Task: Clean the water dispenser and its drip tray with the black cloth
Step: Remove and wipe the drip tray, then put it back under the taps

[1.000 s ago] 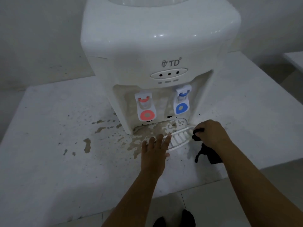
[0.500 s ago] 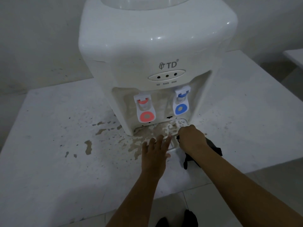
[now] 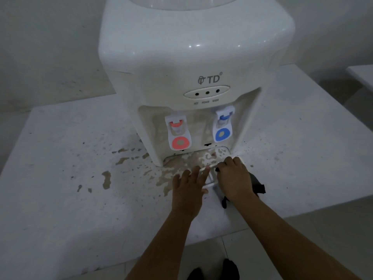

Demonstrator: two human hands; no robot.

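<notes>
White glossy plastic is filling most of your view: the boxy white tabletop water dispenser (image 3: 193, 63) is standing upright on the pale, stained white desk (image 3: 60, 199), with a "TD" logo and three small indicator dots on its front. In its recess, the red-marked hot tap (image 3: 178, 134) is hanging on the left and the blue-marked tap (image 3: 223, 126) on the right.

Below the taps, the white slatted plastic drip tray (image 3: 209, 176) is sitting pulled out from the base, and most of it is lying hidden under your hands. You cannot tell from here whether any water is sitting in it. The recess floor behind it and the desk to the left are showing brownish dried splash marks (image 3: 107, 179).

Your left hand (image 3: 188, 190) is lying flat, palm down, its fingers (image 3: 204, 173) spread loosely and resting on the tray's left front edge, gripping nothing. Your right hand (image 3: 235, 178) is curling over the right part of the tray, its fingers closed around the crumpled black cloth (image 3: 257, 184), which is bunching out from under the hand on the right side and trailing down onto the desk just beside your wrist.

At the bottom edge, your dark shoes (image 3: 230, 269) are showing on the tiled floor (image 3: 262, 249).
</notes>
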